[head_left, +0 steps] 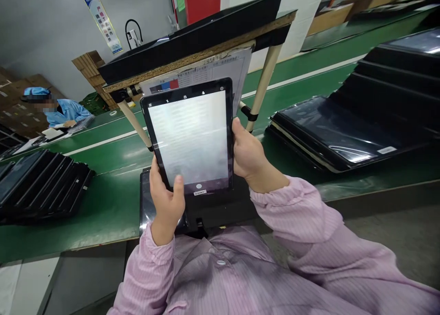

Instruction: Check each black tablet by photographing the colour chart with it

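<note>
Tablet (189,136), display (194,145) washed out, sheet (241,70) behind partly hidden

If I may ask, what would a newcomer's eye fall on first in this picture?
Most likely the tablet, glowing near the middle of the view, held by the left hand at its lower left and the right hand at its right edge. Next might come the red panel at the top and the glossy black stack on the green bench to the right.

The tablet (190,141) looks smooth and glossy, the shelf edge (206,48) rough chipboard.
</note>
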Demonstrator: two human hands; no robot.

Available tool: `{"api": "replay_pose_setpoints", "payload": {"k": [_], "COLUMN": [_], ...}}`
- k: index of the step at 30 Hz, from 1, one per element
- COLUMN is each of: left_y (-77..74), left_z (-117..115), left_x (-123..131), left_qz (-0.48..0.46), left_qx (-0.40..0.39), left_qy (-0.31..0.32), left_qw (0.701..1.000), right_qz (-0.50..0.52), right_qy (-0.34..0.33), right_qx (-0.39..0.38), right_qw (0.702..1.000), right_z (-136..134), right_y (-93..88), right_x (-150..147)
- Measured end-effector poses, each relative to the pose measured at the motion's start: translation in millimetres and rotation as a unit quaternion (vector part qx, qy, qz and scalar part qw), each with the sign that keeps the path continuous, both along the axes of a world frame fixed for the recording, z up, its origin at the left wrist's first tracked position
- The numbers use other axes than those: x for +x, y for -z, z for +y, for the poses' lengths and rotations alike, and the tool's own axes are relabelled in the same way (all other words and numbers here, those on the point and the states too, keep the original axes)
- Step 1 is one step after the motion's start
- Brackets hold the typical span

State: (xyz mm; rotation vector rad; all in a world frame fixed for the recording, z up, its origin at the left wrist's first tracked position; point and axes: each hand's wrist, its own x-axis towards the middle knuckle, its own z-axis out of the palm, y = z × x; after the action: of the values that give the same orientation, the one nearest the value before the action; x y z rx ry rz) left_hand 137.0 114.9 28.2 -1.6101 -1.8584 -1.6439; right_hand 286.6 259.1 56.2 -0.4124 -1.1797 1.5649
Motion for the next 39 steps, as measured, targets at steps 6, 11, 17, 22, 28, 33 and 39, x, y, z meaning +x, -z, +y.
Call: {"api": "replay_pose_setpoints", "payload": {"k": [6, 11, 17, 22, 28, 33, 39], "left_y": [4.3, 8.1, 13.0, 18.9, 23.7, 22.0, 22.5], "left_z": [-11.0, -11.3, -10.7, -15.1, -23.6, -30.9, -37.5], "left_x": [5.2, 13.3, 18.0, 19.8, 24.8, 30.6, 33.6], "left_qz": [0.066, 0.069, 0.057, 0.07, 0.1, 0.103, 0.119], "left_qx": [-0.103, -0.139, -0.158, -0.16, -0.149, -0.154, -0.147], "left_qy": [-0.015, -0.047, -0.063, -0.054, -0.06, -0.064, -0.069], "left_qw": [0.992, 0.987, 0.984, 0.983, 0.982, 0.981, 0.979], "right_qz": [0.007, 0.004, 0.0, -0.005, 0.006, 0.005, 0.004], "right_qy": [0.022, 0.029, 0.047, 0.05, 0.039, 0.028, 0.037], "right_qx": [0.005, 0.021, 0.027, 0.016, -0.001, -0.016, 0.007], "right_qw": [1.0, 0.999, 0.999, 0.999, 0.999, 0.999, 0.999], "right_z": [2.6, 1.8, 0.0, -7.8, -16.2, -23.1, -29.8], "right_y": [5.3, 7.4, 11.3, 11.1, 19.0, 21.3, 17.2], "right_x": [1.1, 4.5, 7.9, 14.1, 17.2, 19.8, 23.0]}}
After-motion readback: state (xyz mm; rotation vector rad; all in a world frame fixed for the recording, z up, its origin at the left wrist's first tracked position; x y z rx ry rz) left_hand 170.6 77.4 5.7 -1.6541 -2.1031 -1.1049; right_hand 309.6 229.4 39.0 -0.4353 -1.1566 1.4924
